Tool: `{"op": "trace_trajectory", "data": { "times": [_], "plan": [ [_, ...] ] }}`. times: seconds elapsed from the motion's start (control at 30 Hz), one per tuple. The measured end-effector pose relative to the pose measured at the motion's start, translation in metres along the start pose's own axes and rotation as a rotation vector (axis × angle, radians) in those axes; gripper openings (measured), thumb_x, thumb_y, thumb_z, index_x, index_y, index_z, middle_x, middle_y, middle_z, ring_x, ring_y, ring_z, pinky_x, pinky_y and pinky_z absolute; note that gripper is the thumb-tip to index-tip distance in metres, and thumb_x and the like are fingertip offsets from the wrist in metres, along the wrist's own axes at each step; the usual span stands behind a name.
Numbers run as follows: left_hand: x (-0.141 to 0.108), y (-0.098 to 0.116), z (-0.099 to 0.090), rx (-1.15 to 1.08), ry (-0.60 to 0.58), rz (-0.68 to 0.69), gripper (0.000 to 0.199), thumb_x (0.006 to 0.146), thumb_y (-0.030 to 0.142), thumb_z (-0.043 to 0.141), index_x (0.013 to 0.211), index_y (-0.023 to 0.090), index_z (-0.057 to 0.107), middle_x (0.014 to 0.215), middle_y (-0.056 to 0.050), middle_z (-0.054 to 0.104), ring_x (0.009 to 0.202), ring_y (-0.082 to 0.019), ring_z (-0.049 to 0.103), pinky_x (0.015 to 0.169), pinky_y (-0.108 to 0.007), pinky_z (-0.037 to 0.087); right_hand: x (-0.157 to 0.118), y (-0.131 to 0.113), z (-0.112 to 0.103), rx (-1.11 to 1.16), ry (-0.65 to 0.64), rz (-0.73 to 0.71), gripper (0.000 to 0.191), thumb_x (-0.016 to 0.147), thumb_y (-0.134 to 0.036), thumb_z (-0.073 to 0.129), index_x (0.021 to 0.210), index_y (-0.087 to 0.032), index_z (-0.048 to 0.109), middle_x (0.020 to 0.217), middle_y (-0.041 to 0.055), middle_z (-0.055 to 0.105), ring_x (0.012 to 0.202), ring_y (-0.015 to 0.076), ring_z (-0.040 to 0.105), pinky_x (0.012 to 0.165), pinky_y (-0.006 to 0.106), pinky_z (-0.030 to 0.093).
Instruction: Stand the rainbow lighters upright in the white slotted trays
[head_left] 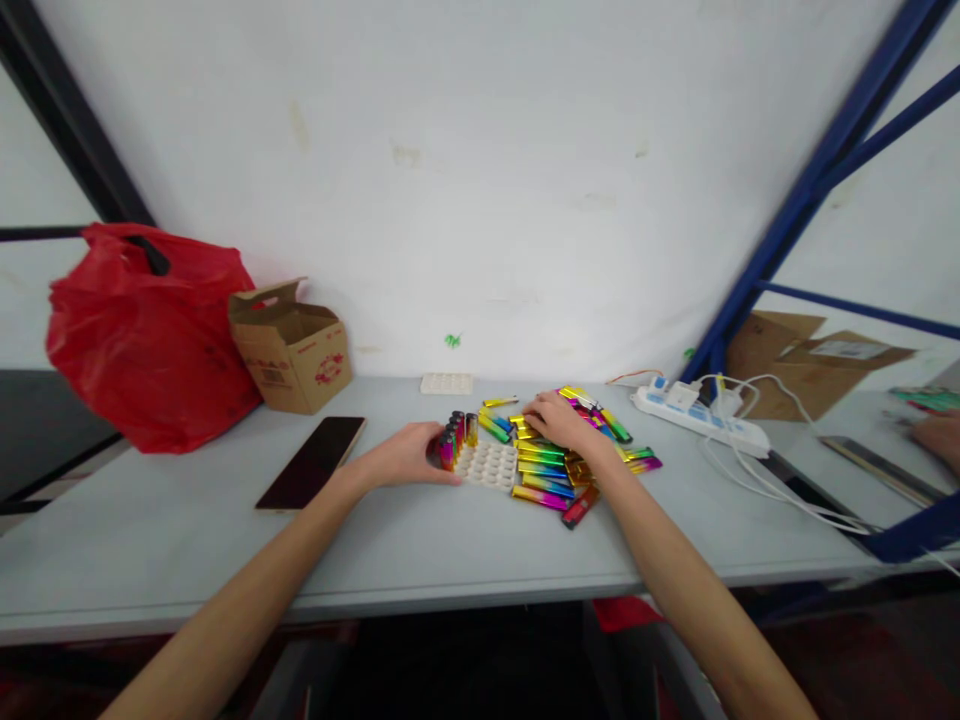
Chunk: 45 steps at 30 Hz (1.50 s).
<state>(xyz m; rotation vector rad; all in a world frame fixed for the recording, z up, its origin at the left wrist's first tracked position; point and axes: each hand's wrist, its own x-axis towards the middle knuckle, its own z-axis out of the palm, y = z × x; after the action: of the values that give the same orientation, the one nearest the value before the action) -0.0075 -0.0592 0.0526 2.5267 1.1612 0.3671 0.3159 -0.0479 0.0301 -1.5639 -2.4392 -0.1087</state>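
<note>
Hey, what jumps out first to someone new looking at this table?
Probably the big red bag at the far left, beside an open box. Then the shiny, many-coloured lighters in the middle, by the right hand, with the left hand at a pale tray.

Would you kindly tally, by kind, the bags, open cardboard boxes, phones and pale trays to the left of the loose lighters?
Red bag: 1
Open cardboard box: 1
Phone: 1
Pale trays: 2
Total: 5
</note>
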Motion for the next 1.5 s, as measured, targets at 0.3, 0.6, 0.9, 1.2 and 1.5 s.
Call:
{"op": "trace_trajectory", "data": {
  "times": [0.3,0.6,0.9,1.2,1.5],
  "plan": [
    [0.000,-0.001,0.000,0.027,-0.031,0.004,0.074,0.061,0.077,0.073,0.100,0.014,0.067,0.098,-0.010,0.072,0.088,-0.031,0.066,0.075,-0.036,0.049,-0.004,-0.007,-0.004,0.187,0.184,0.066,0.020,0.101,-0.025,0.052,0.116,-0.014,0.058,0.087,0.0064,0.067,0.080,0.0193,0.060,0.075,0.028,0.041],
    [0.002,-0.005,0.003,-0.032,-0.004,0.017,0.068,0.058,0.073,0.076,0.096,0.017,0.068,0.093,-0.007,0.073,0.082,-0.027,0.065,0.071,-0.033,0.047,0.005,-0.027,-0.005,0.864,0.391,0.190,0.041,0.086,-0.060,0.064,0.083,-0.019,0.065,0.065,-0.0023,0.054,0.061,0.0148,0.050,0.060,0.026,0.038],
    [0.000,-0.003,0.001,-0.006,-0.012,0.027,0.069,0.060,0.075,0.074,0.096,0.016,0.067,0.094,-0.008,0.072,0.084,-0.029,0.065,0.074,-0.034,0.048,0.006,-0.056,-0.003,1.442,0.206,0.168,0.048,0.086,-0.070,0.056,0.090,-0.023,0.052,0.067,-0.0054,0.051,0.054,0.0112,0.048,0.054,0.025,0.043],
    [0.000,-0.002,0.001,-0.023,-0.012,0.035,0.070,0.060,0.074,0.074,0.099,0.016,0.068,0.098,-0.008,0.074,0.087,-0.030,0.066,0.078,-0.036,0.049,0.005,-0.068,0.001,0.897,0.375,0.306,0.055,0.090,-0.064,0.050,0.057,-0.022,0.040,0.053,-0.0054,0.034,0.053,0.0108,0.035,0.053,0.025,0.029],
    [0.000,-0.001,0.000,-0.026,-0.014,0.023,0.069,0.060,0.072,0.076,0.100,0.016,0.068,0.099,-0.009,0.073,0.088,-0.030,0.066,0.080,-0.036,0.049,0.002,-0.083,-0.007,0.755,0.423,0.224,0.041,0.092,-0.047,0.045,0.060,-0.021,0.040,0.056,-0.0045,0.038,0.056,0.0120,0.038,0.055,0.026,0.025]
  ]
}}
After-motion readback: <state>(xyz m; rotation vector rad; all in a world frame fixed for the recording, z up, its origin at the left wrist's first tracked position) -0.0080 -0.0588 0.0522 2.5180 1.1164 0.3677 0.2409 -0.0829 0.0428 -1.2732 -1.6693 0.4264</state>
